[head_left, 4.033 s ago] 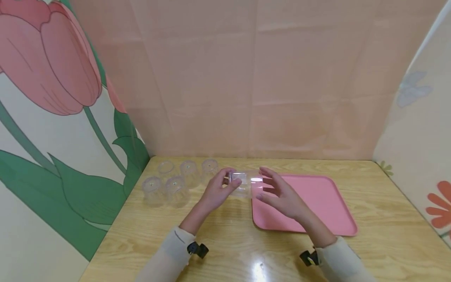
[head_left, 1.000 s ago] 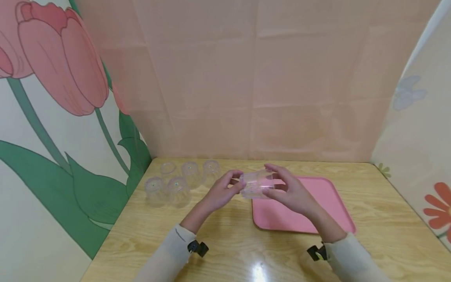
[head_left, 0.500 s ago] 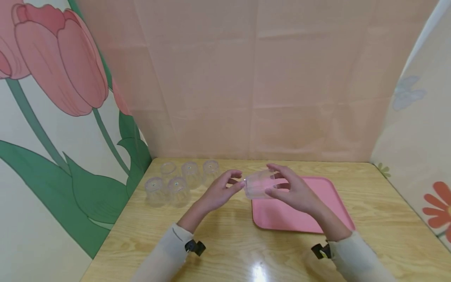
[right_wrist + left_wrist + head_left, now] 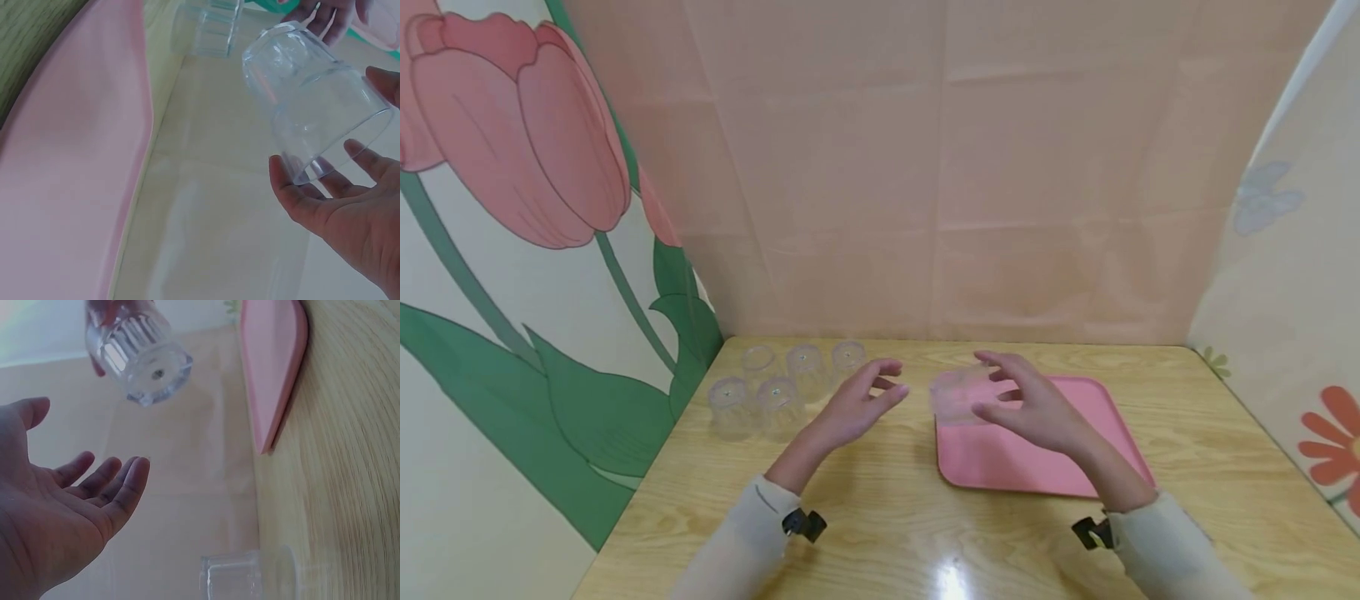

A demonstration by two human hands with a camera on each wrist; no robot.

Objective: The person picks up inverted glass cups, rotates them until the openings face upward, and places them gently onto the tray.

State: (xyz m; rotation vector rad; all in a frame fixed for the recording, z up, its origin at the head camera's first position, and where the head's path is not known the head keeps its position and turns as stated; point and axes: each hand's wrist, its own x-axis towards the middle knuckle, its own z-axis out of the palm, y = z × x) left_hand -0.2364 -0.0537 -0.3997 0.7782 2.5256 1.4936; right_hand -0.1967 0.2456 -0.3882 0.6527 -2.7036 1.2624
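A clear plastic cup (image 4: 957,398) lies on its side in the air over the pink tray's (image 4: 1022,467) left part. My right hand (image 4: 1030,404) holds it near its rim between thumb and fingers; in the right wrist view the cup (image 4: 312,103) has its mouth toward the palm. My left hand (image 4: 857,407) is apart from the cup, to its left, fingers loosely bent around nothing. The left wrist view shows the cup's base (image 4: 156,375) facing the left hand (image 4: 69,500).
Several clear cups stand at the table's back left, among them a front cup (image 4: 778,408) and a rear cup (image 4: 805,371). Most are upside down. A pink cloth (image 4: 880,183) hangs behind the wooden table (image 4: 865,533).
The left hand has let go of the cup's base end and drawn back left. My right hand has carried the cup to the right, over the tray's edge.
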